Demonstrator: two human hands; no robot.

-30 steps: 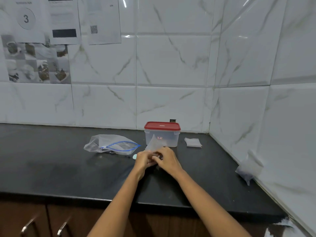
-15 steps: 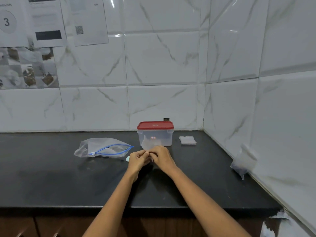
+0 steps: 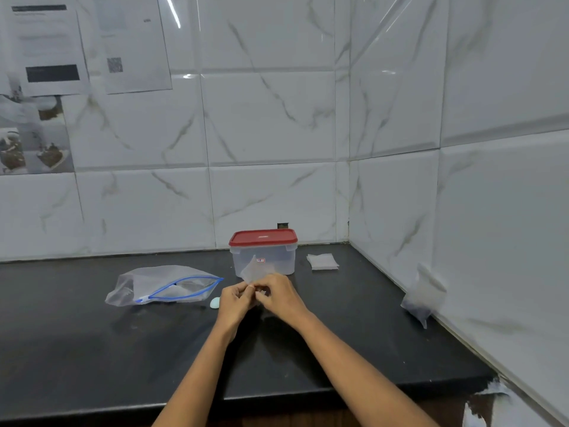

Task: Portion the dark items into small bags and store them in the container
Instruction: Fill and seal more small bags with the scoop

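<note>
Both hands, left hand point(image 3: 235, 300) and right hand point(image 3: 278, 295), pinch the small clear bag point(image 3: 254, 270) at its mouth, just in front of the red-lidded container point(image 3: 264, 251). Peel the lips apart evenly (thin film clings). Zip bag point(image 3: 163, 286) sits at 9 o'clock.

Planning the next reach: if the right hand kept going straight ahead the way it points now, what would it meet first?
Probably the small clear bag that both hands pinch, then the left hand, since the right hand points forward and left. The red-lidded container stands just behind; depth is unclear.
</note>
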